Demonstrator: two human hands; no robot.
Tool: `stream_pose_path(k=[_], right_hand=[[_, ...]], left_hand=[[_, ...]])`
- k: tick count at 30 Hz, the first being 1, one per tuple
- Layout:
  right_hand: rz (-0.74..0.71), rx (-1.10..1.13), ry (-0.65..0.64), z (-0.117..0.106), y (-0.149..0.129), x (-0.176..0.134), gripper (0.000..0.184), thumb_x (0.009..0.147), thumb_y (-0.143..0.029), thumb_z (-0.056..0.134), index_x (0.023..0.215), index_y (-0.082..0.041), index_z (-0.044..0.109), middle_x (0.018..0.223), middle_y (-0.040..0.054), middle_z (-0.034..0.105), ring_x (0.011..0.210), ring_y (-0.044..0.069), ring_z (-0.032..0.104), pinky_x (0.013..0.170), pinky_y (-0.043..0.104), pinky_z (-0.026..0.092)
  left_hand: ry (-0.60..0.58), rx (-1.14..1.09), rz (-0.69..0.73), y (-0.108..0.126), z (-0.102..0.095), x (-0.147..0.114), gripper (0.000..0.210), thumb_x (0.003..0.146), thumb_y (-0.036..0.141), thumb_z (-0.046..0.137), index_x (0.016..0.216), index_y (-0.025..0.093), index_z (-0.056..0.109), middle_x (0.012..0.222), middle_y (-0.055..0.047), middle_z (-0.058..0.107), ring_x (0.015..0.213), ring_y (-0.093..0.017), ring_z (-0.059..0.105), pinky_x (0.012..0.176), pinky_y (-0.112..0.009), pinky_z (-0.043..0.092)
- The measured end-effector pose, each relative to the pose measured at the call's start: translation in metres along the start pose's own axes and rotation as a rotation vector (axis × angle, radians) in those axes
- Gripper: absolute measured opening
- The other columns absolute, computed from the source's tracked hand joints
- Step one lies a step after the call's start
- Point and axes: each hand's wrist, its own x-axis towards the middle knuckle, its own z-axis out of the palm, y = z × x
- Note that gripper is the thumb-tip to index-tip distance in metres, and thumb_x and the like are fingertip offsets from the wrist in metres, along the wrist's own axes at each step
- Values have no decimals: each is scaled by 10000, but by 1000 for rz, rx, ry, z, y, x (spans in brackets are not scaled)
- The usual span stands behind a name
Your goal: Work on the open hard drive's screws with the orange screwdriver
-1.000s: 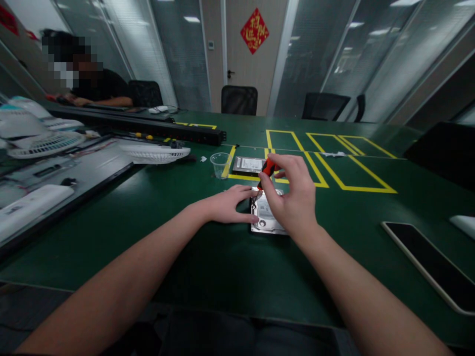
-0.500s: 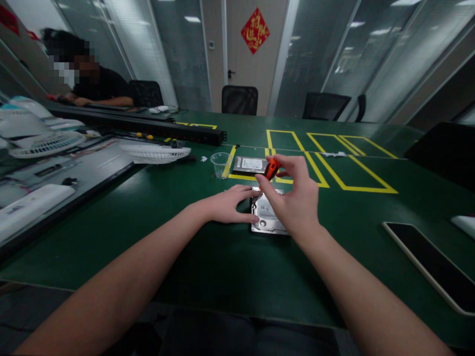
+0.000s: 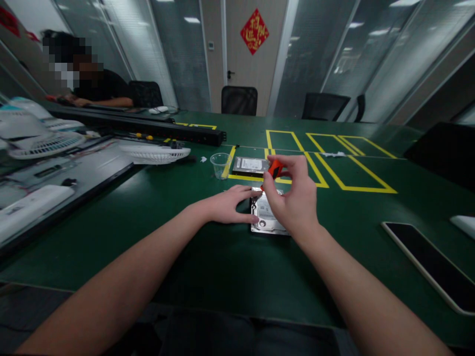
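Note:
A silver hard drive (image 3: 265, 225) lies flat on the green table, its upper right part hidden behind my right hand. My left hand (image 3: 230, 205) is open at its left side, thumb and forefinger spread apart with their tips resting on its top face. My right hand (image 3: 297, 198) is closed on an orange-and-black screwdriver (image 3: 275, 168), pinching the handle between thumb and fingers. The screwdriver slants down and left toward the drive's upper left part, close to my left forefinger. Its tip is too small to make out.
Behind the drive lie a second hard drive (image 3: 250, 165) and a clear plastic cup (image 3: 221, 168). A phone (image 3: 430, 262) lies at the right. White fan parts (image 3: 156, 154) and a long panel (image 3: 89, 170) take up the left. Across the table sits a person (image 3: 107, 86).
The screwdriver handle has turned and shifted slightly to the right in my right fingers, and the thumb has moved along with it. My left hand and the hard drive stay put.

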Motion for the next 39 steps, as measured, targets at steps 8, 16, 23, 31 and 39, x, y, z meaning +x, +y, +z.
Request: stream_pose_path(k=[8,16,23,31,39], right_hand=[[-47,-23,9,-1,-6,5,341,1159,-211,697,1473,-317,779,1329,102,842,1218,318,849,1028,548,798],[-17,-15,11,0,-3,0,421,1124,-203,702,1530,-309,740,1357,103,888,1205,331,884,1014,567,816],[6,-20,23,-1,1,0,332,1148,-310,858,1460,-334,747,1312,71,897,1172,326,906,945,527,817],[27,-23,34,-1,2,-2,337,1136,-333,906,1421,-349,727,1300,60,908,1167,326,912,906,509,815],[4,-11,9,0,-1,0,340,1181,-271,782,1511,-335,731,1349,85,887,1157,315,892,982,545,822]], left_hand=[[14,5,13,-2,2,0,1072,1093,913,880,1950,341,584,2045,-168,549,1934,-492,463,1614,-719,371],[4,-6,21,0,0,0,1049,1107,893,878,1964,373,566,2073,-142,525,1936,-495,451,1604,-760,369],[11,6,20,2,0,1,1056,1096,894,873,1942,331,588,2058,-184,533,1920,-515,478,1593,-748,394],[9,4,33,2,-1,0,1022,1102,878,878,1939,362,600,2044,-158,563,1919,-510,484,1596,-746,390],[0,3,0,1,0,0,1069,1096,947,852,1957,381,568,2084,-137,509,1961,-501,421,1609,-760,363]])
